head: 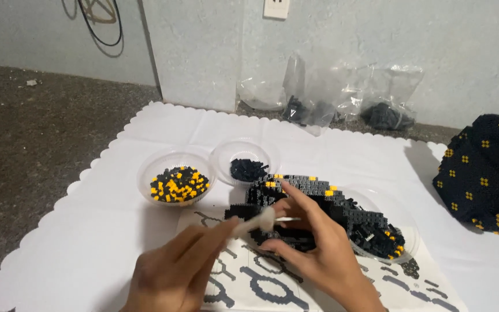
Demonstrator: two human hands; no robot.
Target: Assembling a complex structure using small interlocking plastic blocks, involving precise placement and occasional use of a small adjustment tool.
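Under your hands lies a white sheet with a scalloped edge [116, 136], spread over a dark speckled floor [36, 127]. On the sheet, to the left, you have a clear bowl of black and yellow bricks [175, 184], and just right of it (a little farther off) a clear bowl of black bricks [247, 166]. Near you sits a printed pattern sheet [272, 286]. At the far right rests a black block model with yellow dots [483, 173]. Clear plastic bags [342, 95] lie on the floor along the far wall.
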